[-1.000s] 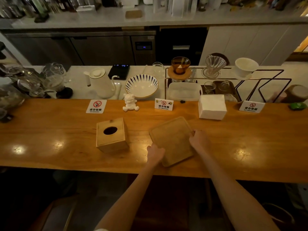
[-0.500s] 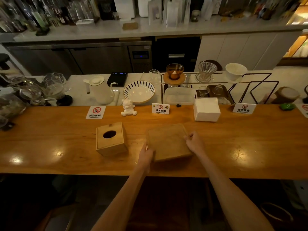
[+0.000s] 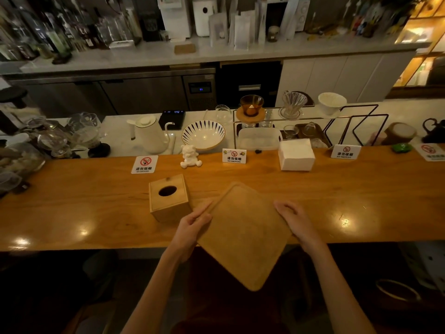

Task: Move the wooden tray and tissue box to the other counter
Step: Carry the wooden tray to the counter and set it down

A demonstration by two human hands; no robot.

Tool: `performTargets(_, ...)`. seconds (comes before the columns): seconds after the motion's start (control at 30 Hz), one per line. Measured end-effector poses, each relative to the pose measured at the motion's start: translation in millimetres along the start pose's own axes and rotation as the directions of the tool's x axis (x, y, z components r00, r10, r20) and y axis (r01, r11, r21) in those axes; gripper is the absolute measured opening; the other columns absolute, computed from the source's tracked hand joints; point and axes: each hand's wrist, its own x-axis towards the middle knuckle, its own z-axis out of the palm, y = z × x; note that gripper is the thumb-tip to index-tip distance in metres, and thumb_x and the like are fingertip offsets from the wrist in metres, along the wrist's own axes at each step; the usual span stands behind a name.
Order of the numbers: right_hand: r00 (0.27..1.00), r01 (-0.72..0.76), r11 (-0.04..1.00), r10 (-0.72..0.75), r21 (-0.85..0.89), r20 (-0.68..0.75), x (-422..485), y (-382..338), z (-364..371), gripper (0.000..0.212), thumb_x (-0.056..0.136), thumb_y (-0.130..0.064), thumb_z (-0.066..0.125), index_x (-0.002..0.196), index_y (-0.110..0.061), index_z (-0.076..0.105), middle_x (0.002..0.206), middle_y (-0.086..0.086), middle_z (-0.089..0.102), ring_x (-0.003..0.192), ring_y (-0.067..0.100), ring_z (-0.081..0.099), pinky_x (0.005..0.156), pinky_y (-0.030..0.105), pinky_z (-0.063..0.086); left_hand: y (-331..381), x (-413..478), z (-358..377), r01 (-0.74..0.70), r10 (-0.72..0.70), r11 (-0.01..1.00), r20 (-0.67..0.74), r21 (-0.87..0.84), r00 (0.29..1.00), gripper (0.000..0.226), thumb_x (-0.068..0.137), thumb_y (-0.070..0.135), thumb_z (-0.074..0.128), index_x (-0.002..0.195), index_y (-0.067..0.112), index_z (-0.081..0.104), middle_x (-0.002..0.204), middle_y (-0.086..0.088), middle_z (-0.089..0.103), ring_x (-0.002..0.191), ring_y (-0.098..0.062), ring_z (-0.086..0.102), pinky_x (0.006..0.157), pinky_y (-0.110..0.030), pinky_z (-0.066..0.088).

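The square wooden tray (image 3: 243, 233) is held up off the wooden counter (image 3: 72, 213), tilted toward me, its near corner hanging past the counter's front edge. My left hand (image 3: 191, 229) grips the tray's left edge and my right hand (image 3: 295, 219) grips its right edge. The wooden tissue box (image 3: 168, 197), a cube with an oval hole on top, stands on the counter just left of my left hand, apart from it.
Along the counter's back edge stand no-smoking signs (image 3: 144, 164), a white bear figurine (image 3: 190, 156) and a white napkin stack (image 3: 296, 154). Behind lies a lower white counter (image 3: 115, 131) with a kettle (image 3: 149, 136), a bowl (image 3: 203, 135), glassware and a dripper rack. A far back counter (image 3: 144, 56) holds bottles.
Both hands have lifted the tray off the counter and drawn it toward me, so that it now tilts and overhangs the front edge. The tissue box has stayed put.
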Motion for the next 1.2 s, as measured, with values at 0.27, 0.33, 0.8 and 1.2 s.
performTargets(0.27,0.931,0.104,0.982,-0.039,0.16,-0.362,-61,35,28,0.018,0.091,-0.047,0.063,0.094,-0.029,0.068,0.101,-0.001,0.07,0.096,0.02,0.066,0.085,0.044,0.057,-20,-21,25,-0.062,0.015,0.99,-0.351,-0.125,0.936,0.043,0.087,0.04,0.068,0.124,0.025,0.051,0.125,-0.001,0.056,0.113,-0.021,0.055,0.099,-0.044,0.047)
performTargets(0.33,0.885,0.143,0.977,-0.055,0.159,-0.462,-88,43,43,0.016,0.094,-0.043,0.06,0.095,-0.029,0.066,0.098,-0.002,0.068,0.094,0.018,0.066,0.08,0.038,0.056,-21,-27,28,-0.123,0.077,0.987,-0.37,-0.101,0.926,0.055,0.091,0.039,0.064,0.136,0.02,0.04,0.128,0.0,0.051,0.115,-0.02,0.052,0.098,-0.041,0.044)
performTargets(0.8,0.785,-0.209,0.952,0.3,0.225,-0.542,-355,161,17,0.04,0.09,-0.056,0.056,0.108,-0.021,0.062,0.103,-0.005,0.068,0.094,0.013,0.065,0.078,0.03,0.051,-94,-136,123,-0.162,-0.065,0.869,0.431,0.468,0.9,0.044,0.083,0.054,0.068,0.113,0.024,0.06,0.111,0.0,0.065,0.097,-0.017,0.064,0.088,-0.044,0.056)
performTargets(1.2,0.16,0.071,0.841,0.521,0.536,-0.839,-538,291,-105,0.042,0.09,-0.051,0.06,0.089,-0.01,0.069,0.085,0.007,0.074,0.079,0.019,0.071,0.067,0.032,0.056,-218,-299,349,-0.379,-0.349,0.737,0.795,0.56,0.497,0.024,0.091,0.052,0.057,0.108,0.036,0.052,0.109,0.011,0.061,0.093,-0.001,0.058,0.07,-0.019,0.043)
